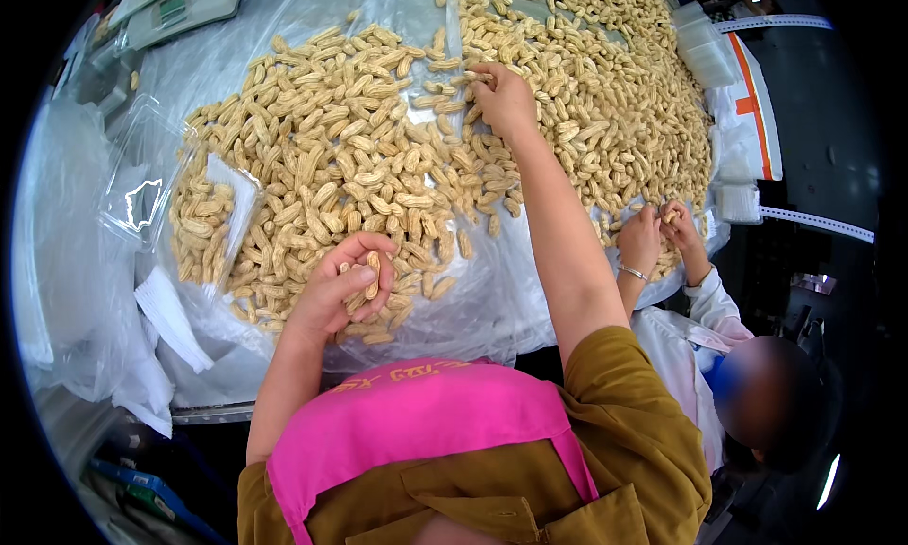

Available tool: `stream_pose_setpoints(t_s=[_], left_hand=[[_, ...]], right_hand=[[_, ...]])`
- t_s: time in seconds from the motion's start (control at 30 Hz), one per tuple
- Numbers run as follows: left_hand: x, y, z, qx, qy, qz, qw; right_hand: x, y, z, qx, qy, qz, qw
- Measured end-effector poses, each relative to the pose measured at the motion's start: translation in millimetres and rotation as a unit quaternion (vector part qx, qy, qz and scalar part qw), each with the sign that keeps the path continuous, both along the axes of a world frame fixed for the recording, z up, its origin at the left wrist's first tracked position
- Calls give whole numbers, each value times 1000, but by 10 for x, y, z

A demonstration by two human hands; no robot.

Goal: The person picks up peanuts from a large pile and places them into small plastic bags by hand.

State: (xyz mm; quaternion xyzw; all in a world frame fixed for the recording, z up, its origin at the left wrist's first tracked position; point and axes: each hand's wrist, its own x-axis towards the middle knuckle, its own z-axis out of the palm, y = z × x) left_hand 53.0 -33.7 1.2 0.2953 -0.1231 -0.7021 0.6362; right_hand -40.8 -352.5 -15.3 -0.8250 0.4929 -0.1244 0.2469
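Observation:
Unshelled peanuts [383, 162] lie spread in a wide layer on plastic sheeting before me. My left hand [340, 286], near the front of the layer, is curled around a few peanuts, and its thumb presses one peanut [373, 272] against the fingers. Farther out, my right hand [505, 98] pinches a peanut [478, 76] between thumb and fingertips, above the strip where two heaps meet. A clear plastic tray [245, 212] at the left is partly filled with peanuts and has a white pad along one side.
At the right, another person's hands [660, 233] handle peanuts at the table's edge. A digital scale [177, 10] stands at the far left. Near it lie a clear plastic lid [142, 183] and white absorbent pads [174, 318]. Stacked clear trays [702, 45] line the far right edge.

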Motion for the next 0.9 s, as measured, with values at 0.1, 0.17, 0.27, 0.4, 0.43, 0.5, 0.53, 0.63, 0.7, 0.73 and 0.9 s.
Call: stream_pose_setpoints(t_s=[0.1, 0.17, 0.27, 0.4, 0.43, 0.5, 0.53, 0.63, 0.7, 0.73, 0.9], left_hand=[[2, 7, 6, 18, -7, -2, 1000], [8, 30, -49, 9, -2, -2, 1000], [-2, 28, -62, 3, 6, 0, 1000], [-3, 13, -51, -2, 14, -2, 1000], [0, 18, -52, -1, 15, -1, 1000], [4, 17, -52, -2, 17, 0, 1000], [4, 14, -55, -2, 19, -2, 1000], [8, 30, -73, 4, 20, -4, 1000], [14, 40, -89, 6, 22, -5, 1000], [17, 37, -91, 4, 22, -7, 1000], [-12, 16, -59, 3, 12, 9, 1000]], right_hand=[[-6, 56, 107, -30, -12, -52, 998], [11, 115, 154, -47, -11, -23, 999], [66, 189, 84, -59, 15, 93, 994], [130, 203, -12, -66, 40, 109, 991], [141, 216, -8, -67, 39, 103, 992], [128, 198, -53, -57, 27, 102, 993], [113, 178, -67, -53, 22, 100, 993], [14, 81, -32, 213, -122, 42, 969], [-39, 108, 30, 291, -157, 25, 944], [-71, 130, 79, 328, -173, 16, 929], [-227, 159, 176, 441, -261, 33, 858]])
